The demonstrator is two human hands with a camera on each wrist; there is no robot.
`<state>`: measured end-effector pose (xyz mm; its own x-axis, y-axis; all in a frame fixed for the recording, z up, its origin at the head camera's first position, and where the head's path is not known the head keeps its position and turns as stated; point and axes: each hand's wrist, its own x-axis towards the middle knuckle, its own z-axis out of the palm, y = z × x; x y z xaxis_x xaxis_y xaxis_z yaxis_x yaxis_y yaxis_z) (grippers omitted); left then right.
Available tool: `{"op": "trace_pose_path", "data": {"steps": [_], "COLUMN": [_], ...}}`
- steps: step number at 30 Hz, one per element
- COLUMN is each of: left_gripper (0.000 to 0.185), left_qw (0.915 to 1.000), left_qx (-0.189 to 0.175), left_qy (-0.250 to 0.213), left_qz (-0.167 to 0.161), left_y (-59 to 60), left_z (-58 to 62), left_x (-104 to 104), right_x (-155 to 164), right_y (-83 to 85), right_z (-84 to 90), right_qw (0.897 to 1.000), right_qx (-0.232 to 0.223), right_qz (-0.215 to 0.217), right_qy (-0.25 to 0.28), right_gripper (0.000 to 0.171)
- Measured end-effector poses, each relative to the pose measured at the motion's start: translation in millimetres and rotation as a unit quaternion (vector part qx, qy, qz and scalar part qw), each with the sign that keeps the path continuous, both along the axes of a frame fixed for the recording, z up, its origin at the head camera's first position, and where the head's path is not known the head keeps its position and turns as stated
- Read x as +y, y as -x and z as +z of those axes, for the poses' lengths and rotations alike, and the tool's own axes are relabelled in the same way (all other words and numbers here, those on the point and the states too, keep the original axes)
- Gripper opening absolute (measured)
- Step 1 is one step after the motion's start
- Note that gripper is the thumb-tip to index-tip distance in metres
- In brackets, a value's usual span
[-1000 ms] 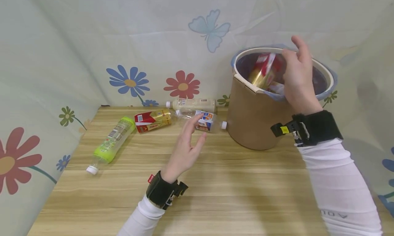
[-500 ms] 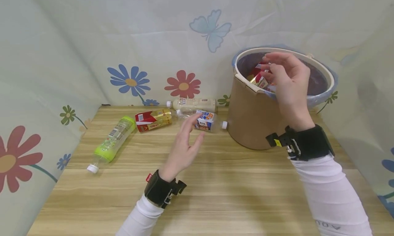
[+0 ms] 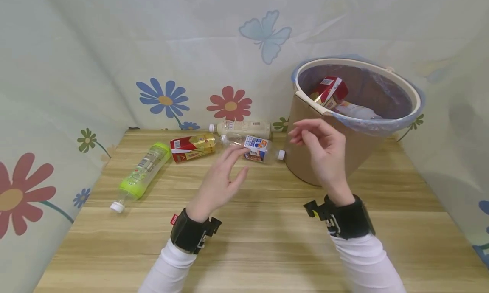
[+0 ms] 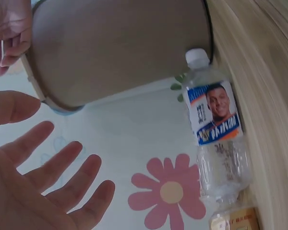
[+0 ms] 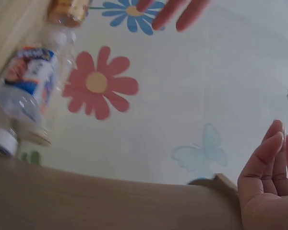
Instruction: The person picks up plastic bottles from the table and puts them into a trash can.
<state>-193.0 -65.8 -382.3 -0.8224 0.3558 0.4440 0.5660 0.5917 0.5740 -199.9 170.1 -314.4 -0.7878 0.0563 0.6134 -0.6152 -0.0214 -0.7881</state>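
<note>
Pale sheeting [image 3: 183,34] is surrounding the wood-grained table [image 3: 263,250] at the back and both sides, printed red flowers [image 3: 230,106], blue flowers [image 3: 165,100] and a light-blue butterfly [image 3: 265,36] are decorating it, and soft shadows are falling across the wood.

The table [image 3: 267,250] has a light wood surface with long grain lines. At its left part a bottle with lime-green ends [image 3: 145,172] lies aslant, its white cap pointing to the near left. Just beside its far end lies a red-and-gold bottle [image 3: 193,147]. To the right of this one, a clear bottle [image 3: 257,148] lies with its cap near the base of the brown bin [image 3: 302,165], which stands on the table. Behind the clear bottle, along the back edge, lies a cream-coloured bottle [image 3: 244,128], its cap to the left.
</note>
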Motion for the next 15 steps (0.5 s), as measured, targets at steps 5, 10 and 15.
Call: {"op": "trace_pose_path", "data": {"steps": [5,10,15], "left_gripper": [0.04,0.039,0.041], "left_qw": [0.9964,0.9922,0.9866], "left_qx": [0.04,0.043,0.037], "left_qy": [0.074,0.116,0.152], "left_qz": [0.004,0.019,0.045], "left_y": [3.8,6.2,10.4], "left_z": [-7.5,-12.4,-15.8], "left_x": [2,1,-5], "right_x": [-9,-23,-38], "right_y": [-1.5,-1.0,-0.4], "right_z": [-42.5,-66.8,-75.8], "right_qw": [0.998,0.992,0.98], "right_qx": [-0.065,-0.12,-0.163], "right_qz": [-0.006,-0.004,0.011], "right_qy": [-0.001,-0.045,-0.117], "right_gripper": [0.019,0.023,0.033]}}
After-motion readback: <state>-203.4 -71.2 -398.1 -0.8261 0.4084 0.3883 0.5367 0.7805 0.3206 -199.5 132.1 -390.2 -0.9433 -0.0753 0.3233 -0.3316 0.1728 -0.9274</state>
